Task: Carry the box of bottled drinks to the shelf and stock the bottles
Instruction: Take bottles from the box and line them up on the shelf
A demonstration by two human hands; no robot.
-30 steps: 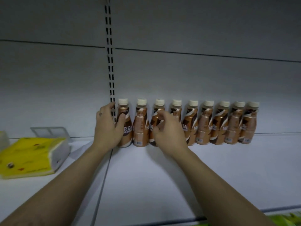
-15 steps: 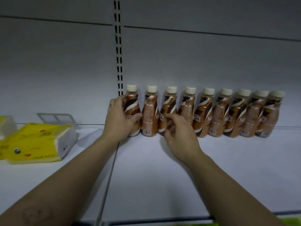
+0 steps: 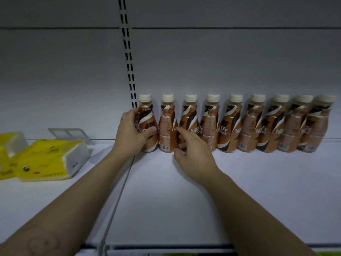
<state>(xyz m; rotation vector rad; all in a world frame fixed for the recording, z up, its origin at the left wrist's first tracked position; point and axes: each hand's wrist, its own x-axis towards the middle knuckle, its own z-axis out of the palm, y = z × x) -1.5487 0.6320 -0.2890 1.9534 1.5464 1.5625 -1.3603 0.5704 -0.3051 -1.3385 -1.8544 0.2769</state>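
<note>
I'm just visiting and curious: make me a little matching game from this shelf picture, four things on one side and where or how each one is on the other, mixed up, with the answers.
Things:
1. left hand
2. right hand
3. yellow tissue pack
4. slotted upright strip

Places or states:
A. lying on the shelf, far left
B. wrapped around the leftmost bottle
C. running up the back wall above the row's left end
D. fingers at the third bottle from the left

Pairs: 1-B, 2-D, 3-A, 4-C
</note>
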